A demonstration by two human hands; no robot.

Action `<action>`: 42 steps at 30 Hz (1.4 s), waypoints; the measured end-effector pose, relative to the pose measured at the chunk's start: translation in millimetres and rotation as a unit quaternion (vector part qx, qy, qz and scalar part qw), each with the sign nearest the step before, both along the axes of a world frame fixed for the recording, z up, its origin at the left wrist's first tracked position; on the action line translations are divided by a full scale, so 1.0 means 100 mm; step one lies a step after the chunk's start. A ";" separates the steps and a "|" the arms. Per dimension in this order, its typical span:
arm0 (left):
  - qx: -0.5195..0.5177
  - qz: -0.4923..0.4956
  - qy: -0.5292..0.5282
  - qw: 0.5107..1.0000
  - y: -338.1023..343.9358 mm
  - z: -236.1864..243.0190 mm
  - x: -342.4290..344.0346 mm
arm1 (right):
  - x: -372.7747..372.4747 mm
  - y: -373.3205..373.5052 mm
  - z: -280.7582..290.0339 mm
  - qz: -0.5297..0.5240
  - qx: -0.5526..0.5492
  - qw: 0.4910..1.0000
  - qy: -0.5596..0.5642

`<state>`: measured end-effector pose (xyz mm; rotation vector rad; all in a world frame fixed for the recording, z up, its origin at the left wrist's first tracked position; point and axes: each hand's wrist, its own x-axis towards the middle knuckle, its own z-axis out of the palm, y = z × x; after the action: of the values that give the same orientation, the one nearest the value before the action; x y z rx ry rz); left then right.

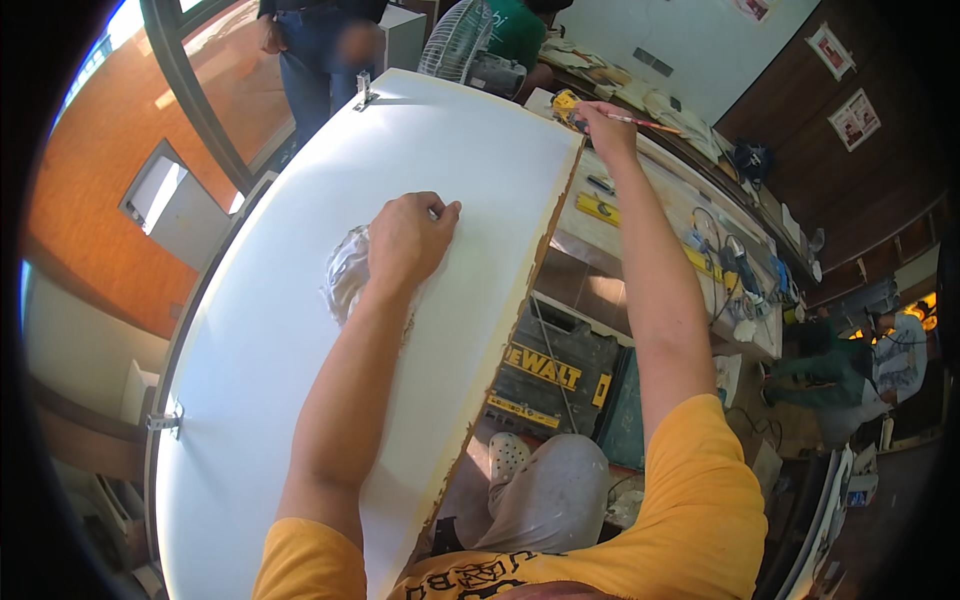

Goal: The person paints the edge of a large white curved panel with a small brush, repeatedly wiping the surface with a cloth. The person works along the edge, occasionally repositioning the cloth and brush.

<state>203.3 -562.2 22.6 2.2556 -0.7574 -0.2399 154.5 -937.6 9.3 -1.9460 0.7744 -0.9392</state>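
Note:
A large white panel (pixel 270 330) with a rough brown right edge lies in front of me. My left hand (pixel 410 240) rests over it with fingers curled in; whether they pinch anything is hidden. Beside that wrist, partly under it, sits a crumpled whitish cloth or plastic bundle (pixel 347 270). Reaching to the panel's far right corner, my right hand (pixel 608 128) is closed around a thin red pencil (pixel 645 123) that points right. Its fingertips meet a yellow-and-black tape measure (pixel 567 104) at that corner. Metal hinges (pixel 363 90) are fixed along the panel's far and left edges.
Right of the panel, a workbench (pixel 665 200) carries a yellow level (pixel 598 208), cables and tools. Below it sits a black tool case (pixel 555 365), near my bent knee (pixel 560 490). Beyond the panel are a fan (pixel 455 42) and two people; others work at far right.

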 end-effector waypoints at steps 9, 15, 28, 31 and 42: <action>-0.003 0.004 -0.025 1.000 -0.01 -0.09 0.03 | 0.28 0.22 -0.13 -0.015 -0.016 1.000 0.014; -0.003 0.010 -0.040 0.999 0.00 -0.11 0.04 | 0.17 0.23 -0.06 -0.023 -0.023 0.999 0.038; -0.008 0.005 -0.038 0.999 -0.01 -0.10 0.04 | 0.26 0.27 -0.04 -0.021 -0.042 0.998 0.051; -0.002 0.009 -0.032 0.999 0.00 -0.10 0.04 | 0.21 0.27 -0.02 -0.024 -0.037 0.998 0.051; -0.002 0.004 -0.032 0.999 -0.01 -0.10 0.05 | -0.06 0.03 0.12 -0.062 -0.019 0.990 0.127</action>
<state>207.9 -563.4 12.3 2.2714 -0.7806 -0.1624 148.2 -934.3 21.0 -2.0963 1.0410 -0.7909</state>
